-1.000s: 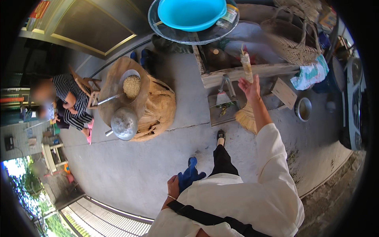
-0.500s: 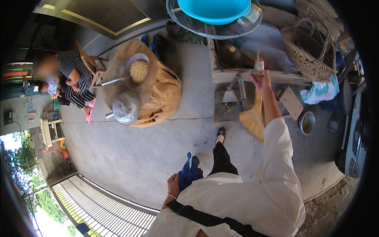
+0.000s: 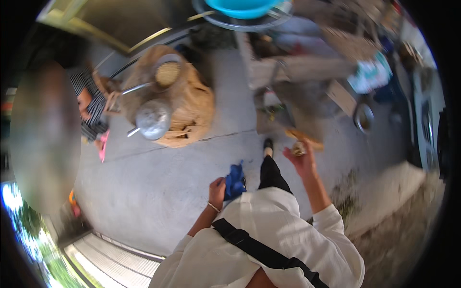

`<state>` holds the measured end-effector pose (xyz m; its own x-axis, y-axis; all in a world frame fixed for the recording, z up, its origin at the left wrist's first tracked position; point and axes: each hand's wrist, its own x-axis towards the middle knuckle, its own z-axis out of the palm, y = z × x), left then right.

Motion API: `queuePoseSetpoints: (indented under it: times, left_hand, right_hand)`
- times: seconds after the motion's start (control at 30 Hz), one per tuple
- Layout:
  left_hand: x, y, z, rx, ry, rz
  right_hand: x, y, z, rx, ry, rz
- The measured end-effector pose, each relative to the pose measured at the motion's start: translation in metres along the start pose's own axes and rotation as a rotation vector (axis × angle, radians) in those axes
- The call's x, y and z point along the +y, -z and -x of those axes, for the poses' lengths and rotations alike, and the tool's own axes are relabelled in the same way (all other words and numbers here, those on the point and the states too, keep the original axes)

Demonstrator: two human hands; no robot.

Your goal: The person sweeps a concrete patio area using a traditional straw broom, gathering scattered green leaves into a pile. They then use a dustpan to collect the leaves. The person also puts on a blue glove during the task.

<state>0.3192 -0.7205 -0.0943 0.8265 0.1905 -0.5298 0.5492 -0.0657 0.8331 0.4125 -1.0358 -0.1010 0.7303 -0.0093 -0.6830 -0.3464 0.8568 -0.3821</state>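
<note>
My left hand (image 3: pixel 217 192) is closed on a bunched blue cloth (image 3: pixel 235 183), which hangs in front of my waist. Out to the right, my right hand (image 3: pixel 304 162) grips a small, clear, bottle-like object (image 3: pixel 298 149) with its fingers around it; motion blur hides its details. Below that hand, a yellow straw broom (image 3: pixel 307 139) lies partly hidden on the floor.
A wooden stump table (image 3: pixel 197 105) at left carries a pan of grain (image 3: pixel 168 73) and a metal lid (image 3: pixel 153 119). A seated person (image 3: pixel 89 105) is beyond it. A blue basin (image 3: pixel 242 7), wooden trough (image 3: pixel 297 72) and metal pot (image 3: pixel 363 118) lie ahead and right.
My right hand has drawn back from the wooden trough toward my body, still holding the small clear object. The blue cloth in my left hand has risen slightly. The view has shifted and blurred.
</note>
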Motion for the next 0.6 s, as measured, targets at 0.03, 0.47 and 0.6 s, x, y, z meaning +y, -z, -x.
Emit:
queuePoseSetpoints:
  times: [0.03, 0.47, 0.6]
  left_hand:
    - [0.000, 0.005, 0.002, -0.010, 0.036, 0.025]
    - [-0.047, 0.055, 0.066, -0.403, 0.133, -0.084]
    - [-0.057, 0.058, 0.081, -0.427, 0.175, -0.053]
  right_hand:
    - [0.024, 0.016, 0.019, -0.035, 0.134, -0.018]
    - [0.138, 0.151, 0.107, 0.284, -0.184, -0.339]
    - [0.148, 0.159, 0.117, 0.271, -0.086, -0.274]
